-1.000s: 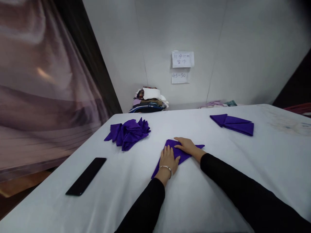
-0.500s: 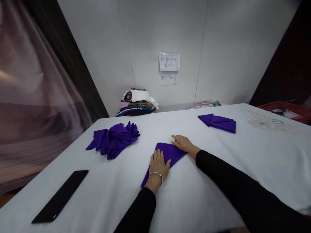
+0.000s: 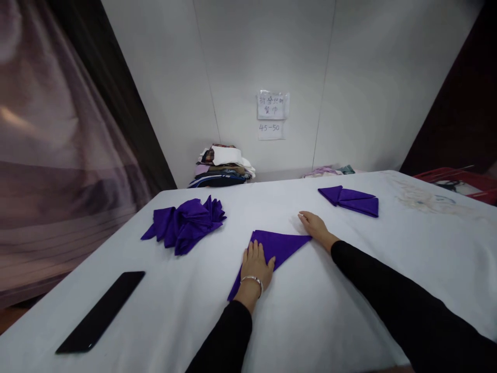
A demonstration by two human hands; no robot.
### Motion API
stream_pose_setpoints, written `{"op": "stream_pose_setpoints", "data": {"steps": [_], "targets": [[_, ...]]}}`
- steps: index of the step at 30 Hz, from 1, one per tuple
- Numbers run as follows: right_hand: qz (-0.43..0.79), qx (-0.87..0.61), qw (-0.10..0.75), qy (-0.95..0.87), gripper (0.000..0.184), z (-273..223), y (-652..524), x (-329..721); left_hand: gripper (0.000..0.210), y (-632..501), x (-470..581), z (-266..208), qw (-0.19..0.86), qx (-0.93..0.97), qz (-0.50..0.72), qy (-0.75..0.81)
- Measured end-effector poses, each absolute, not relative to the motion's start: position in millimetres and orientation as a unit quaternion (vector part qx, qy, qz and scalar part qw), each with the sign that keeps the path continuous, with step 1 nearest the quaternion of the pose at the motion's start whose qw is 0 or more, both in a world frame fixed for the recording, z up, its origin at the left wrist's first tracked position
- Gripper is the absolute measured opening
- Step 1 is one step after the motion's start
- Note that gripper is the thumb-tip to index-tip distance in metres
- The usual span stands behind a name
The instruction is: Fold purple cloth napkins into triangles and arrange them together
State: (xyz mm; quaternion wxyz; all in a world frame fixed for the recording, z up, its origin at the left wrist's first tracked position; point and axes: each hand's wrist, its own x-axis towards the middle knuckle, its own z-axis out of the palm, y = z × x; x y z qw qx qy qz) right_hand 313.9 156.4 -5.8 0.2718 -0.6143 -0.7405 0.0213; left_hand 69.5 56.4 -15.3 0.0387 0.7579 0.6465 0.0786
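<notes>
A purple cloth napkin (image 3: 280, 247), folded into a triangle, lies flat on the white tablecloth in front of me. My left hand (image 3: 256, 264), with a silver bracelet at its wrist, rests palm down on the napkin's left part, fingers stretched out and thumb apart. At the napkin's right tip is my right hand (image 3: 315, 227), its fingers loosely bent and pointing left beyond the upper edge. I see nothing held in it. The heel of that hand is close to the tip; whether it touches the cloth I cannot tell.
Crumpled purple napkins (image 3: 186, 223) lie at left, a folded purple napkin (image 3: 351, 201) at back right. A black phone-like slab (image 3: 101, 311) lies front left. Beyond the white table (image 3: 174, 331) are stacked clothes (image 3: 223, 168), a red basket (image 3: 485, 194) and wall signs (image 3: 273, 106).
My right hand has slid right along the napkin's upper edge to its right tip, uncovering that corner. My left hand stays on the cloth. The view has shifted slightly.
</notes>
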Motion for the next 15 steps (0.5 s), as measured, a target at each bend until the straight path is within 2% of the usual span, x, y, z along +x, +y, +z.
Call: {"op": "stream_pose_setpoints", "data": {"steps": [4,8,15], "targets": [[0.059,-0.498,0.272,-0.821,0.04,-2.5,127.9,278.1,0.066,55.2,70.4,-14.8,0.04,0.758,0.079,0.647],[0.11,-0.369,0.197,-0.902,0.046,-2.2,107.2,234.1,0.066,53.9,71.2,-15.3,0.041,0.755,0.074,0.65],[0.134,-0.369,0.109,-0.913,0.055,-5.5,122.7,204.9,0.065,53.0,70.8,-14.2,0.053,0.756,0.072,0.648]]}}
